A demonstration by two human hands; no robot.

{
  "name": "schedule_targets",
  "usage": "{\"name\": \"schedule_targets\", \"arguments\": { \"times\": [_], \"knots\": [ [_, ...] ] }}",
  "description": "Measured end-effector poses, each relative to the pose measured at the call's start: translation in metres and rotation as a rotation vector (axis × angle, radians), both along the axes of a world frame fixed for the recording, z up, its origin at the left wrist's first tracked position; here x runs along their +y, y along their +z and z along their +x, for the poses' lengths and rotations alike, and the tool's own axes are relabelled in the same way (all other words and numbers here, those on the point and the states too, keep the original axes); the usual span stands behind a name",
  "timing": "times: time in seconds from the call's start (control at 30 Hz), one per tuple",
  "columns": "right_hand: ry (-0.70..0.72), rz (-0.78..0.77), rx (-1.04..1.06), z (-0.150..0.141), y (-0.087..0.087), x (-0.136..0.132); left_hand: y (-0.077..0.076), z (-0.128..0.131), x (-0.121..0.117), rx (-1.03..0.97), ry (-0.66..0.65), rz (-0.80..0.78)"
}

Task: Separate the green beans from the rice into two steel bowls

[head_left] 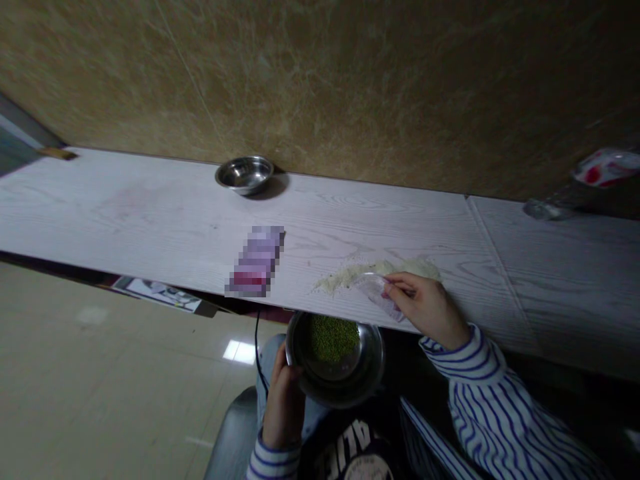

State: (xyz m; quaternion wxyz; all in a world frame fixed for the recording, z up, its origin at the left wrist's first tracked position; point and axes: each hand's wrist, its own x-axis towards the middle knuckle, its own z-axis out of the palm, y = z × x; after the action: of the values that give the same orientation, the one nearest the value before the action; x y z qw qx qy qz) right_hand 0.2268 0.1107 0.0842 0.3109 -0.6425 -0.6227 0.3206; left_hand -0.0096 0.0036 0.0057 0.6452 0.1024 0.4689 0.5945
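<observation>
My left hand (286,397) grips the left rim of a steel bowl (373,367), just below the table's front edge and above my lap. Green beans (333,339), small and round like mung beans, lie in the bowl. My right hand (425,303) pinches a clear plastic cup (377,297), tilted on its side at the table's front edge. The cup's mouth is against a strip of loose white grains (345,275) that look like rice, spread along the tabletop. Part of the grain lies behind my right hand.
A second steel bowl (245,175) stands near the wall. A phone with a blurred screen (257,260) lies left of the grains. At the far right is a clear bottle with a red and white label (605,167). A black cable (257,347) hangs below the table edge.
</observation>
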Motion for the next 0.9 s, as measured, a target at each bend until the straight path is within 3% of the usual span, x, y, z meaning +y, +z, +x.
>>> {"name": "schedule_targets", "arguments": {
  "times": [0.3, 0.53, 0.9],
  "knots": [
    [0.057, 0.006, -0.049, -0.010, 0.002, 0.000, 0.002, -0.002, -0.001, 0.000, 0.001, -0.006],
    [0.080, -0.019, -0.058, -0.009, 0.009, -0.005, -0.009, -0.004, -0.002, 0.019, 0.001, -0.004],
    [0.210, 0.035, -0.168, -0.026, 0.013, -0.003, -0.003, -0.004, -0.003, 0.029, 0.006, 0.005]
  ]
}}
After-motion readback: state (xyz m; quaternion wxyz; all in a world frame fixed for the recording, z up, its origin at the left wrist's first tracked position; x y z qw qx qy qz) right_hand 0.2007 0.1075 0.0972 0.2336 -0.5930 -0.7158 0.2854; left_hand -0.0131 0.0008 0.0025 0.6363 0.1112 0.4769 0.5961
